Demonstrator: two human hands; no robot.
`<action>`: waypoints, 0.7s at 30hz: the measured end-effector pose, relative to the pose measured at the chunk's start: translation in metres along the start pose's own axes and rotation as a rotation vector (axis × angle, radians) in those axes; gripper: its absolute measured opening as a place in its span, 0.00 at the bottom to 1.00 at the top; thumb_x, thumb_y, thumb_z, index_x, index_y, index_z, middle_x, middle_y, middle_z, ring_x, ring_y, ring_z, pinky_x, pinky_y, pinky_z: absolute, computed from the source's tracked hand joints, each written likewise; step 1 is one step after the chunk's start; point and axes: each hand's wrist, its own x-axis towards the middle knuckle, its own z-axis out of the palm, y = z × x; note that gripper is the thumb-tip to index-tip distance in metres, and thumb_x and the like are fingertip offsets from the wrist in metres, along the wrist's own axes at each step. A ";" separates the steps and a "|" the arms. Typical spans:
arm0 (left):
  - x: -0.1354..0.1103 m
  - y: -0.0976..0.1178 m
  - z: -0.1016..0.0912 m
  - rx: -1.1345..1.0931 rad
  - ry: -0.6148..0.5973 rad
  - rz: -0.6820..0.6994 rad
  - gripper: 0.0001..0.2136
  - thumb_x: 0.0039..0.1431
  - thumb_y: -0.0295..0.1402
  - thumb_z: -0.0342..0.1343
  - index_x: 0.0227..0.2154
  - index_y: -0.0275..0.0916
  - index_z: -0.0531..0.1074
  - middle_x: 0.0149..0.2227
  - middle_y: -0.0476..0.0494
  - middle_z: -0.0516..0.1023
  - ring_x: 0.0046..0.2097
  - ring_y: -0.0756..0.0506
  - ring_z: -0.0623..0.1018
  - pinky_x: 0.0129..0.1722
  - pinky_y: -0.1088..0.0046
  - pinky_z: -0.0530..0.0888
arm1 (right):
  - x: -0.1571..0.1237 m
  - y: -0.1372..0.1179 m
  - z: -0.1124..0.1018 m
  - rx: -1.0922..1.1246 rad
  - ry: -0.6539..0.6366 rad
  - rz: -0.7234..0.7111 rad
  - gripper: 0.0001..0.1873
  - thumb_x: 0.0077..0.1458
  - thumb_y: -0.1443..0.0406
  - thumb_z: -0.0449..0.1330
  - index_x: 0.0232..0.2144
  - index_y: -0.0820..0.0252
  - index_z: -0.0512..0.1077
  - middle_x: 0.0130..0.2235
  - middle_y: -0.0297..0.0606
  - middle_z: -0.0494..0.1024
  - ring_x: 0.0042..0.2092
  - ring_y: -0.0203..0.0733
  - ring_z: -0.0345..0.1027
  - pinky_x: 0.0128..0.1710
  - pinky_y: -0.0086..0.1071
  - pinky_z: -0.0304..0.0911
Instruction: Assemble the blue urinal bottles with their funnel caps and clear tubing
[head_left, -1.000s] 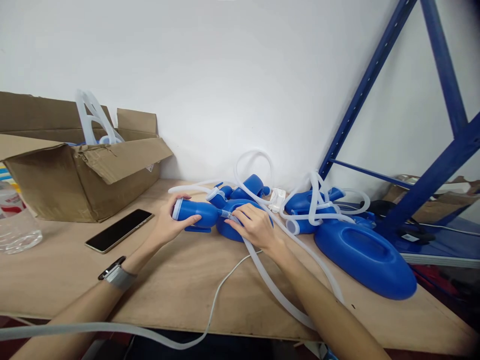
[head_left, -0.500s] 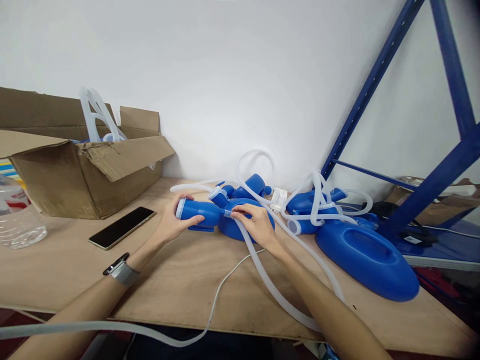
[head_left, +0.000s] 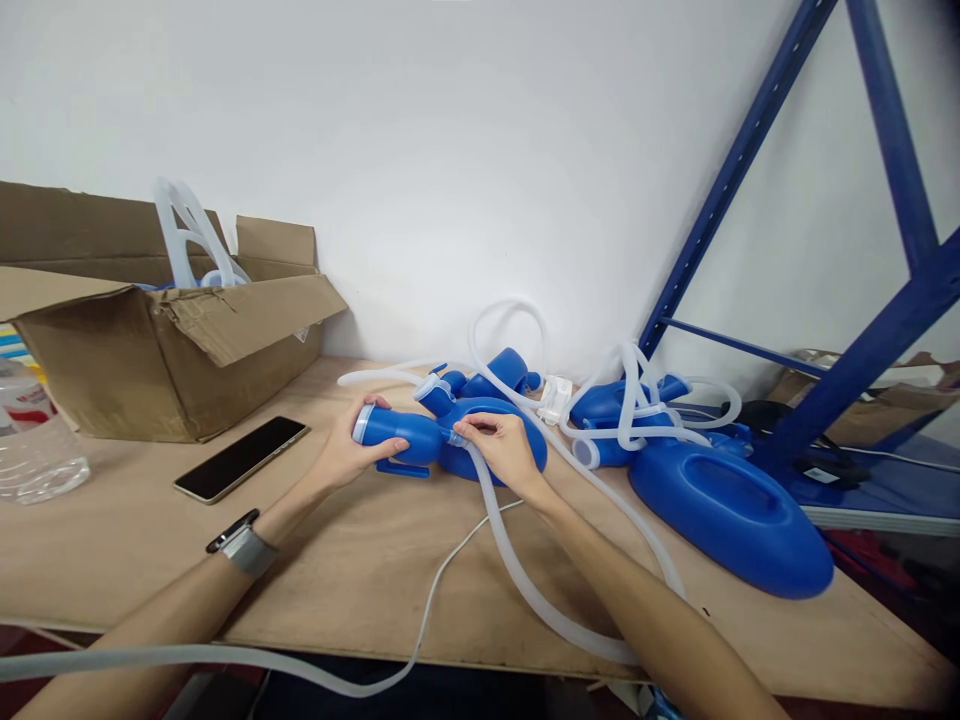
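My left hand (head_left: 361,440) is wrapped round a blue plastic funnel cup (head_left: 401,437) with a pale rim facing left. At the cup's narrow right end, my right hand (head_left: 501,443) pinches the end of a translucent hose (head_left: 504,535), where a clear fitting shows between fingers and cup. How far the hose sits on the fitting is hidden by the fingers. From there the hose curves down toward the table's front edge and under my right forearm. Behind both hands lies a blue bottle (head_left: 534,430) with a pale-collared neck.
A cardboard box (head_left: 105,370) with hoses sticking out stands at left, near a phone (head_left: 241,459) and a clear plastic bottle (head_left: 37,440). At right lie a big blue bottle (head_left: 731,520) and several cups with coiled hoses, beside a blue metal rack (head_left: 742,150).
The right hand has moved slightly left and down, closer to the cup's narrow end, and the cup has tilted a little. The whole view has shifted slightly.
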 end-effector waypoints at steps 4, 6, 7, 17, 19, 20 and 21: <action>-0.001 -0.001 -0.001 0.030 0.009 0.014 0.25 0.44 0.49 0.70 0.41 0.42 0.70 0.41 0.47 0.76 0.39 0.43 0.76 0.38 0.69 0.75 | 0.003 0.005 0.003 0.105 -0.026 0.042 0.16 0.51 0.53 0.69 0.33 0.60 0.84 0.35 0.42 0.87 0.39 0.51 0.82 0.44 0.40 0.76; -0.001 -0.001 -0.001 0.034 0.011 0.006 0.26 0.43 0.49 0.70 0.41 0.41 0.71 0.41 0.47 0.76 0.39 0.43 0.76 0.38 0.69 0.74 | 0.004 0.006 0.002 0.170 -0.061 0.073 0.18 0.49 0.53 0.70 0.34 0.61 0.84 0.37 0.43 0.87 0.40 0.51 0.82 0.46 0.42 0.76; -0.001 -0.001 -0.001 0.032 0.012 -0.001 0.26 0.43 0.48 0.70 0.41 0.41 0.71 0.41 0.47 0.76 0.39 0.43 0.76 0.37 0.69 0.74 | 0.005 0.007 0.002 0.189 -0.074 0.085 0.19 0.48 0.52 0.71 0.35 0.61 0.84 0.37 0.44 0.87 0.41 0.51 0.82 0.47 0.42 0.76; 0.003 -0.001 0.000 -0.134 0.043 -0.115 0.26 0.42 0.46 0.72 0.42 0.41 0.73 0.42 0.46 0.76 0.38 0.45 0.75 0.36 0.71 0.75 | 0.004 0.007 0.001 0.293 -0.203 0.164 0.29 0.53 0.49 0.69 0.50 0.61 0.80 0.44 0.45 0.85 0.47 0.50 0.81 0.51 0.44 0.75; 0.004 -0.001 0.000 -0.184 0.069 -0.141 0.26 0.42 0.47 0.72 0.43 0.41 0.74 0.40 0.46 0.76 0.38 0.45 0.75 0.37 0.71 0.75 | 0.004 0.004 -0.004 0.311 -0.335 0.256 0.36 0.57 0.49 0.68 0.61 0.62 0.71 0.41 0.44 0.85 0.42 0.45 0.81 0.43 0.38 0.77; 0.005 -0.001 0.000 -0.217 0.090 -0.156 0.27 0.42 0.48 0.72 0.43 0.41 0.74 0.40 0.46 0.76 0.38 0.45 0.75 0.37 0.71 0.75 | 0.004 0.002 -0.008 0.324 -0.414 0.305 0.39 0.58 0.51 0.67 0.66 0.61 0.65 0.39 0.43 0.85 0.39 0.42 0.81 0.39 0.35 0.76; 0.007 -0.001 0.000 -0.250 0.116 -0.170 0.28 0.41 0.49 0.73 0.44 0.41 0.75 0.40 0.46 0.76 0.38 0.45 0.75 0.36 0.72 0.75 | 0.003 -0.001 -0.011 0.340 -0.492 0.347 0.42 0.59 0.52 0.67 0.68 0.62 0.60 0.37 0.41 0.85 0.36 0.40 0.80 0.35 0.32 0.75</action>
